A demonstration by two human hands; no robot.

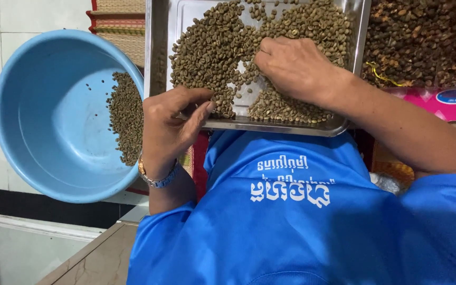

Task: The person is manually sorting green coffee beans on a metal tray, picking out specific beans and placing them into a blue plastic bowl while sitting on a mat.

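Left hand (171, 124), our fingers pinched together at near rim of steel tray (270, 127); right hand (294, 67) spread flat on green beans (207, 53). Blue basin (54, 113) left, touching tray edge.

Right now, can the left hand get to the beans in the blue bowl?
Probably yes. The left hand is at the tray's near corner, right beside the blue bowl, with nothing between it and those beans.

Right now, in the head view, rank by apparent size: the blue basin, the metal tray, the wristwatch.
1. Blue basin, though it may sit nearer the camera.
2. Metal tray, cut off by the top edge, so its rank against the basin is unsure.
3. Wristwatch on the left hand, clearly smallest.
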